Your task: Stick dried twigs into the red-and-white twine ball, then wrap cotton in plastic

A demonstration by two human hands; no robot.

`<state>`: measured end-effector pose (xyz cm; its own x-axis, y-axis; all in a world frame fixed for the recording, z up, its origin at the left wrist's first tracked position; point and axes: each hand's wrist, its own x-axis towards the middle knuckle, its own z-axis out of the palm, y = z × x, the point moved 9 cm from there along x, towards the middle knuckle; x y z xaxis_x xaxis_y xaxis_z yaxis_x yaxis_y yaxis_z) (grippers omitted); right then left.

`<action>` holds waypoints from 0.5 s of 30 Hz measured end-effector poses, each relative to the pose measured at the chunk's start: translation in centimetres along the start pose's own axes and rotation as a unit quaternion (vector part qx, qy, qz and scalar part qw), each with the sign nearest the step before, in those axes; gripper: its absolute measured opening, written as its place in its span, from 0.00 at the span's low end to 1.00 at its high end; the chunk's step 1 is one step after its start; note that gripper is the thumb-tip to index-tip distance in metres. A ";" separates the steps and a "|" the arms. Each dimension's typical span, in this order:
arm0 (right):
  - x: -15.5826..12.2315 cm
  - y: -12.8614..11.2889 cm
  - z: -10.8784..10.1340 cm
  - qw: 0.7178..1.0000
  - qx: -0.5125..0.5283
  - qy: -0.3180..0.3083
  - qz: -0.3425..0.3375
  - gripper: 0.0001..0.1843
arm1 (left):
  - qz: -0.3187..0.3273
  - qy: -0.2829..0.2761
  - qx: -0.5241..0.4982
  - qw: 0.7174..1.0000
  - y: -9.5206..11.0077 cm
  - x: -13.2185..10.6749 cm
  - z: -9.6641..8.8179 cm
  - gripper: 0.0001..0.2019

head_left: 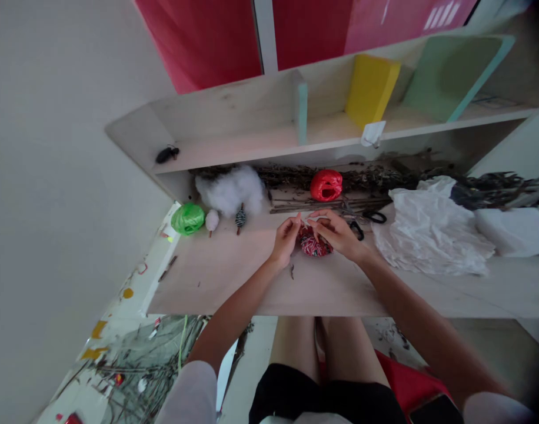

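Note:
Over the middle of the desk, my left hand [288, 240] and my right hand [335, 233] meet with their fingertips pinched close together. Whatever they pinch is too small to make out. Just beneath the fingers lies a ball of red, white and dark yarn [317, 247], partly covered by my right hand. Black-handled scissors [374, 217] lie right of my right hand, partly hidden. Behind the hands sits a roll of red plastic twine [326, 185] beside several thin sticks [296, 207]. A small dark twig piece [292, 271] rests below my left hand.
Leftward on the desk [234, 282] are green plastic twine [188, 219], white stuffing [232, 189], a white-wrapped stick [212, 221] and a striped one [240, 219]. Crumpled white paper [432, 229] covers the right side. Dried branches [393, 179] line the back under a shelf [234, 147].

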<state>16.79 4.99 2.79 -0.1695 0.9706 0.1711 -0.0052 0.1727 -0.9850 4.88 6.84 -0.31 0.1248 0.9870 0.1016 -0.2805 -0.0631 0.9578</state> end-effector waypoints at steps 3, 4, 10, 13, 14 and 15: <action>0.0 0.0 0.0 1.000 -0.004 0.002 -0.003 0.22 | -0.002 0.000 -0.001 1.000 0.0 0.0 0.0 0.22; 0.0 0.0 0.0 1.000 -0.005 0.003 -0.004 0.22 | -0.002 0.001 -0.001 1.000 0.0 0.0 0.0 0.22; 0.0 0.1 0.1 1.000 -0.004 -0.005 0.000 0.22 | -0.003 0.004 0.011 1.000 0.2 0.0 0.0 0.22; 0.0 0.2 0.1 1.000 -0.002 -0.004 0.005 0.23 | -0.006 0.002 -0.002 1.000 0.1 0.0 0.0 0.22; 0.0 0.2 0.1 1.000 -0.002 -0.003 0.005 0.23 | -0.006 0.000 -0.008 1.000 0.0 0.0 0.0 0.22; 0.0 0.2 0.1 1.000 -0.002 -0.002 0.006 0.23 | -0.006 -0.001 -0.012 1.000 0.0 0.1 0.0 0.23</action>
<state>16.71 5.03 2.60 -0.1740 0.9718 0.1589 0.0002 0.1614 -0.9869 4.92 6.89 -0.33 0.1300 0.9874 0.0897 -0.3015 -0.0469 0.9523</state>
